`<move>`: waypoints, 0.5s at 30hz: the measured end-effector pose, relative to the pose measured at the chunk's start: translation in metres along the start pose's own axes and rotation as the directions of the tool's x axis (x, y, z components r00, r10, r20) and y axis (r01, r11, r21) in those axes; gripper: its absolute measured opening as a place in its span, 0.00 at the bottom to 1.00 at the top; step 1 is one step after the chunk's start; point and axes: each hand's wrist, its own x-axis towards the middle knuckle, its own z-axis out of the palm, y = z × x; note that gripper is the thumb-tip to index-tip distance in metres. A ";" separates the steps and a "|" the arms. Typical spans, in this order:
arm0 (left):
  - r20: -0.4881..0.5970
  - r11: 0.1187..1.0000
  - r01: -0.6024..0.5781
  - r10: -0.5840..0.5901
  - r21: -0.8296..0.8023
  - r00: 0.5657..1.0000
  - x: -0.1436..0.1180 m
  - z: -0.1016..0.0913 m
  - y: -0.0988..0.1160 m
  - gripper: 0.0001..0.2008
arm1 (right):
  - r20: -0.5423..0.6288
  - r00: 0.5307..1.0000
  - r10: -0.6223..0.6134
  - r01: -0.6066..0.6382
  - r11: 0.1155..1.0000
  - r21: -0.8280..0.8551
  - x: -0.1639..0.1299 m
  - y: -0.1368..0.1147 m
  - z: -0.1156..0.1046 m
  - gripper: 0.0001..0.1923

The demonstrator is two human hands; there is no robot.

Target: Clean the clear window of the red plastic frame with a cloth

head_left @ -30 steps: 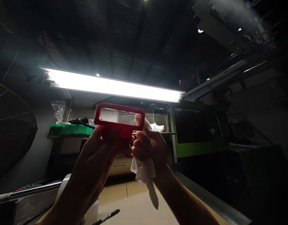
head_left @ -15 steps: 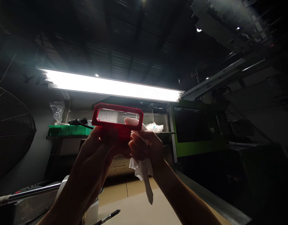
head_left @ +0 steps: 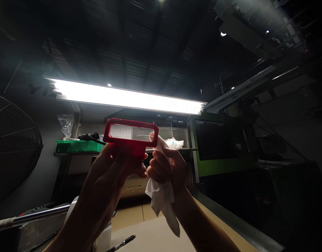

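Observation:
My left hand (head_left: 115, 168) grips a red plastic part from below, holding it up under the lamp. Its upper section is a long frame with cut corners and a see-through window (head_left: 142, 133); the red body (head_left: 136, 151) below is partly hidden by my fingers. Beside its right end, my right hand (head_left: 166, 164) is closed on a white cloth (head_left: 161, 196), which hangs down below the fist. One cloth-covered finger points up at the right edge of the frame; whether it touches the part I cannot tell.
A bright tube lamp (head_left: 129, 99) spans above the hands. Behind are a shelf with a green bin (head_left: 79, 146) and a white plastic bag (head_left: 174, 143). A pen (head_left: 121, 244) lies on the tabletop (head_left: 147, 232). A large fan (head_left: 14, 150) stands left, a green machine (head_left: 213, 168) right.
My right hand with the cloth has moved slightly right, and its finger has drawn back from the window to the frame's right edge. The red part stays nearly in place, tilted a little.

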 end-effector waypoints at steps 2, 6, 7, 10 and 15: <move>0.012 1.000 -0.005 0.005 -0.012 1.000 0.000 -0.001 0.000 0.03 | 0.001 1.000 -0.003 0.003 1.000 0.022 0.000 0.002 -0.001 0.09; 0.022 1.000 0.011 -0.011 -0.017 1.000 -0.001 -0.002 0.000 0.03 | 0.044 0.999 0.018 -0.018 1.000 0.005 0.001 0.004 -0.003 0.07; 0.023 0.999 0.019 -0.019 -0.025 1.000 -0.001 -0.002 -0.001 0.03 | 0.057 0.998 0.016 -0.016 1.000 -0.006 0.002 0.004 -0.003 0.08; 0.014 0.998 0.034 -0.033 -0.049 0.999 -0.001 -0.002 -0.001 0.02 | 0.102 0.995 0.009 -0.008 1.000 -0.011 0.006 0.003 -0.001 0.12; -0.003 0.999 0.009 -0.010 -0.044 1.000 -0.004 -0.002 -0.002 0.04 | 0.053 0.999 -0.007 0.006 0.999 0.031 0.007 0.005 0.004 0.12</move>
